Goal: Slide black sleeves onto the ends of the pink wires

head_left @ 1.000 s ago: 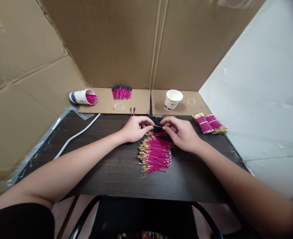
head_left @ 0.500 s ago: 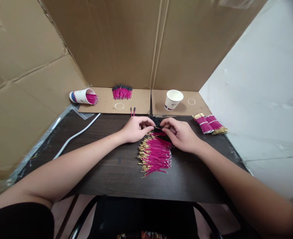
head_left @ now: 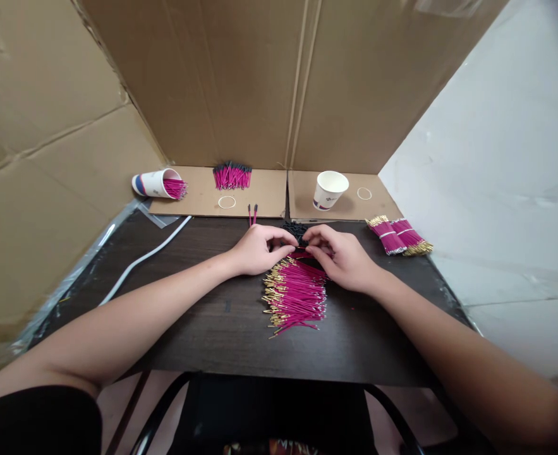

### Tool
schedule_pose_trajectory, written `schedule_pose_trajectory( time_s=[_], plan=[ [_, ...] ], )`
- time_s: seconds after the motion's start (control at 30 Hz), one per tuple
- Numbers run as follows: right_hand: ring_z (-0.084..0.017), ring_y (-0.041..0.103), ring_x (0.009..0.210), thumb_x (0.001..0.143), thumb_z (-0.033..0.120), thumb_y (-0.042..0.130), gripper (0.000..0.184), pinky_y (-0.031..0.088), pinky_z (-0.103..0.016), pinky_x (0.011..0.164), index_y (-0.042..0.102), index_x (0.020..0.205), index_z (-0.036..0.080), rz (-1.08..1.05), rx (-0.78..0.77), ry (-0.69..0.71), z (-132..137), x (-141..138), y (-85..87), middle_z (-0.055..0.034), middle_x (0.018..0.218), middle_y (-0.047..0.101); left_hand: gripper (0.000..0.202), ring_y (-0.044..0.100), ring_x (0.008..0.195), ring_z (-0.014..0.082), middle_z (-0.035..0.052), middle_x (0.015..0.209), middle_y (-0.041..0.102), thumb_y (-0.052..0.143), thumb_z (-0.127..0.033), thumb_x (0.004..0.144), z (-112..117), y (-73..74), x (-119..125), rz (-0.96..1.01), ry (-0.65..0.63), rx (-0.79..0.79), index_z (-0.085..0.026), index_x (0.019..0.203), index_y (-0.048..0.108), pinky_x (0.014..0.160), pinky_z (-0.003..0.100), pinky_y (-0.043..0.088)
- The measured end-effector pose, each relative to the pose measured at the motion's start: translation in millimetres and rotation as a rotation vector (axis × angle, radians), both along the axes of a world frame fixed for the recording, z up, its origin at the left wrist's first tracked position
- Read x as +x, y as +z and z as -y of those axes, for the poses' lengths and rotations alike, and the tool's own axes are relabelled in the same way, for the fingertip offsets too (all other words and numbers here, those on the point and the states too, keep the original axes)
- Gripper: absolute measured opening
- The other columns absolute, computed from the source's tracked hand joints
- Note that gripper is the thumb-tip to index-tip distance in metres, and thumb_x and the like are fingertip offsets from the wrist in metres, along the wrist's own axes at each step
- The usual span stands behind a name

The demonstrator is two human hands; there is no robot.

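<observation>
Over the far end of a pile of magenta wires [head_left: 302, 294] with gold pins on one end and silver tips on the other, my two hands meet almost fingertip to fingertip. My right hand [head_left: 339, 256] pinches one thin magenta wire, its end pointing left. The fingers of my left hand [head_left: 263, 251] are closed at that end; whatever sits inside them is too small to make out. Just beyond the fingertips lies a heap of small black caps [head_left: 296, 230], partly covered by the hands. Two black-capped wires [head_left: 253, 213] lie behind my left hand.
On the cardboard strip [head_left: 264, 202] are a row of black-capped wires [head_left: 232, 176], a rubber band [head_left: 227, 202] and a tipped paper cup [head_left: 150, 184] holding wires. An upright paper cup [head_left: 330, 191] and another band [head_left: 364, 194] are right. Banded wire bundles [head_left: 399, 236] lie near the table's right edge.
My right hand has shifted slightly left and my left fingertips slightly right and down. Less of the wire shows between them. The pile and cups have stayed put.
</observation>
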State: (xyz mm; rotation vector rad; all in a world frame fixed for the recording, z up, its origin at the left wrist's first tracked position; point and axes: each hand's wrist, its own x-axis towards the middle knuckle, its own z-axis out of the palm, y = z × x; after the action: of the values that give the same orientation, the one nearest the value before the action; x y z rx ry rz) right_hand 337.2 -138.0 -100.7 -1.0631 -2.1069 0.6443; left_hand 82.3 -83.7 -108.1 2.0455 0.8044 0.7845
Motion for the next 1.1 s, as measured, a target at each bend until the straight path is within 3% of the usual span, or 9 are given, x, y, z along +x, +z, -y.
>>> schedule_pose_trajectory(
  time_s=[0.27, 1.1],
  plan=[
    [-0.019, 0.069, 0.078, 0.112, 0.021, 0.060, 0.014, 0.050, -0.034, 0.075, 0.063, 0.125, 0.023, 0.055, 0.062, 0.003, 1.3, -1.4, 0.1, -0.0024, 0.093, 0.077, 0.020, 0.056, 0.061, 0.0119, 0.0059, 0.089, 0.085, 0.076, -0.029, 0.097, 0.3, -1.1, 0.0, -0.001, -0.003, 0.022, -0.017, 0.106, 0.089, 0.061, 0.028, 0.045],
    [-0.016, 0.064, 0.069, 0.113, 0.023, 0.058, 0.009, 0.049, -0.031, 0.065, 0.062, 0.122, 0.022, -0.024, -0.014, 0.011, 2.9, -5.2, 0.3, -0.0007, 0.085, 0.073, 0.018, 0.063, 0.066, 0.0137, 0.0061, 0.097, 0.087, 0.076, -0.027, 0.099, -1.1, -0.6, -1.6, -0.003, -0.041, 0.098, -0.018, 0.108, 0.089, 0.068, 0.030, 0.051]
  ],
)
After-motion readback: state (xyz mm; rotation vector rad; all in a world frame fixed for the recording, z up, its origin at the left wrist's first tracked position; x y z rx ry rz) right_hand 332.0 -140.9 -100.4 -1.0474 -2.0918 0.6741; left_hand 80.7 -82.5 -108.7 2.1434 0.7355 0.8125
